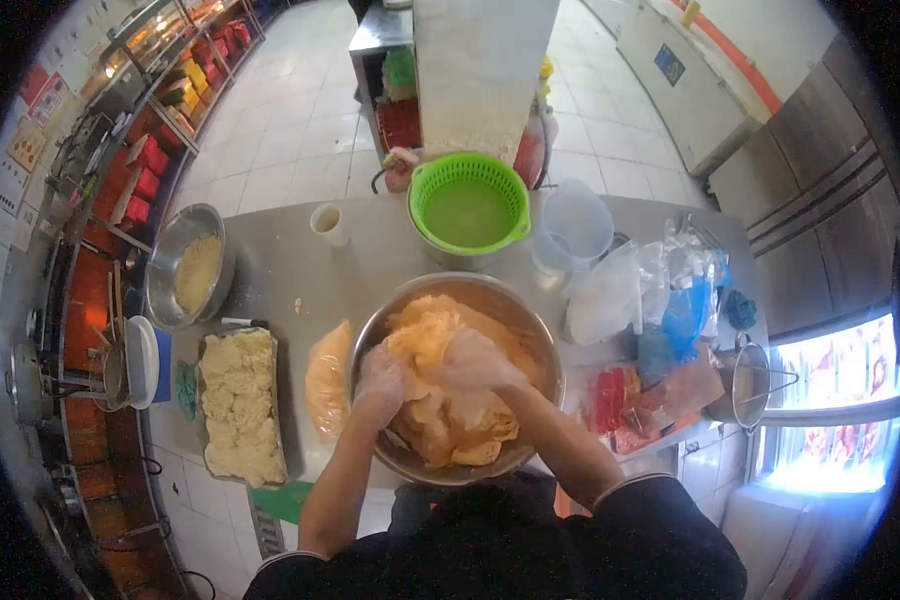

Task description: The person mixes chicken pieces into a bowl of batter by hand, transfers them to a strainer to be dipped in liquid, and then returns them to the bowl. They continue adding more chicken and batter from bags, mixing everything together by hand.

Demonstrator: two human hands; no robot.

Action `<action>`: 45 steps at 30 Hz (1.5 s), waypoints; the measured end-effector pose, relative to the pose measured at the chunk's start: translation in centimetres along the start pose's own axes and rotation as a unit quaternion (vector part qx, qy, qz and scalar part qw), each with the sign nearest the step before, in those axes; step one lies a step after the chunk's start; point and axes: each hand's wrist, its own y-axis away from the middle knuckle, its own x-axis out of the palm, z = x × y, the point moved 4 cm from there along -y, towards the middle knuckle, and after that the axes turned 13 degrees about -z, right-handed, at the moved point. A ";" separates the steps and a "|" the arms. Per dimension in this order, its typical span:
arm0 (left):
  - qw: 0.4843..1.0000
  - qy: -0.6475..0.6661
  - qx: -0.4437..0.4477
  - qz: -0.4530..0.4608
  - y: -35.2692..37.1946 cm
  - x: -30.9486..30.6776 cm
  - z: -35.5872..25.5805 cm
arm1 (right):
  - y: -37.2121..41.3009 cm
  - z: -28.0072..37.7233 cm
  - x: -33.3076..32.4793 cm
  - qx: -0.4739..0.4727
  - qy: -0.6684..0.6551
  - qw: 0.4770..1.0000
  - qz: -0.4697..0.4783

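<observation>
The posters on the left wall carry print and pictures too small for me to read over the feed. A dark blue sticker on the pale cabinet at upper right also has marks I can't resolve.

Below me, a round, shiny metal bowl sits at the near edge of the steel table. It holds the orange mixture, a lumpy, wet-looking heap with smooth folds and a few flat, pale pieces. Both of my wearer's hands are in the bowl: the left hand at the heap's left side, the right hand over its upper middle. Both look in contact with the mixture, fingers bent, but blur hides the tips (I can't tell whether they are clenched on anything or loose).

Just left of the bowl lies a clear plastic bag, plump with orange contents. Beyond it, a rectangular tray is packed with knobbly, cream-coloured lumps. Farther back stand a wide metal basin of pale crumbs, a whitish cup, a perforated lime-green plastic basket and a translucent tub. Crinkled plastic film and glossy red packets lie to the right.
</observation>
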 end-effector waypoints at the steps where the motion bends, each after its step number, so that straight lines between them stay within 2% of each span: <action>1: 0.997 0.040 0.066 -0.008 5.4 -1.2 -7.5 | 1.2 -0.7 0.6 -0.029 0.002 0.997 -0.067; 2: 0.996 -0.002 0.090 -0.016 6.0 -1.7 -8.6 | 2.4 -1.3 1.2 -0.057 0.008 0.989 -0.134; 4: 0.986 -0.091 0.132 -0.033 7.3 -2.9 -9.0 | 4.7 -2.0 1.4 -0.136 0.007 0.970 -0.203; 5: 0.999 -0.041 0.034 -0.004 8.1 -3.4 -9.2 | 5.2 -1.6 -0.3 -0.188 0.004 0.959 -0.211; 6: 0.999 -0.003 0.027 -0.022 8.9 -3.6 -9.9 | 5.9 -0.4 -2.0 -0.240 0.001 0.945 -0.223; 7: 0.998 0.035 0.023 -0.039 9.7 -3.2 -10.8 | 6.2 -0.2 -2.2 -0.108 -0.084 0.974 -0.180; 8: 0.997 -0.021 0.055 -0.053 9.5 -2.8 -10.3 | 6.6 -0.1 -2.2 0.031 -0.166 0.973 -0.156; 9: 0.991 -0.078 0.086 -0.069 9.3 -2.5 -9.8 | 6.0 -2.1 0.9 0.048 -0.091 0.986 -0.131; 10: 0.960 -0.227 0.147 -0.079 8.0 -1.3 -6.4 | 6.0 -4.3 4.3 0.069 -0.015 0.992 -0.103; 11: 0.901 -0.366 0.216 -0.091 7.1 -0.2 -5.1 | 6.1 -5.5 5.7 0.089 0.063 0.990 -0.085; 13: 0.872 -0.251 0.345 -0.239 7.2 0.2 -8.1 | 6.1 -4.6 3.2 0.042 -0.073 0.961 -0.264; 14: 0.914 -0.208 0.295 -0.187 8.5 0.0 -8.5 | 8.0 -3.8 2.7 0.023 -0.141 0.936 -0.323; 15: 0.947 -0.163 0.238 -0.141 9.8 -0.3 -8.8 | 8.8 -4.1 1.9 0.119 -0.131 0.950 -0.257; 16: 0.971 -0.123 0.175 -0.102 11.2 -0.5 -9.2 | 9.0 -4.5 1.4 0.113 -0.150 0.945 -0.268; 17: 0.984 -0.042 0.156 -0.075 10.5 -0.5 -6.9 | 8.8 -5.0 0.4 0.100 -0.168 0.939 -0.284; 18: 0.985 -0.026 0.158 -0.068 10.1 -0.7 -5.1 | 8.9 -5.7 -0.1 0.088 -0.186 0.932 -0.297; 19: 0.983 -0.028 0.170 -0.069 10.1 -0.9 -4.8 | 8.4 -7.9 0.4 0.058 -0.260 0.904 -0.335; 21: 0.976 -0.034 0.202 -0.075 10.3 -1.2 -4.8 | 7.4 -11.2 -1.0 0.045 -0.300 0.841 -0.448; 25: 0.961 -0.041 0.254 -0.098 10.5 -1.2 -5.5 | 5.7 -16.5 -5.8 0.275 -0.245 0.797 -0.479; 28: 0.947 -0.049 0.295 -0.120 10.4 -0.9 -6.0 | 0.3 -23.4 -4.5 0.331 -0.155 0.749 -0.553; 31: 0.949 -0.030 0.288 -0.124 10.8 -0.9 -6.9 | -2.6 -24.9 -4.5 0.304 -0.047 0.707 -0.637; 34: 0.972 0.036 0.216 -0.084 11.2 -1.5 -7.7 | -3.6 -24.8 -4.9 0.290 -0.059 0.734 -0.611; 39: 0.937 -0.082 0.302 -0.156 8.4 -1.6 -3.8 | -2.9 -23.9 -5.6 0.212 -0.092 0.747 -0.623; 43: 0.940 -0.104 0.273 -0.177 8.8 -2.2 -3.7 | -2.9 -24.8 -6.3 0.127 -0.084 0.765 -0.626; 45: 0.945 -0.084 0.269 -0.168 8.2 -2.2 -2.9 | -0.4 -21.6 -8.1 0.126 -0.084 0.784 -0.602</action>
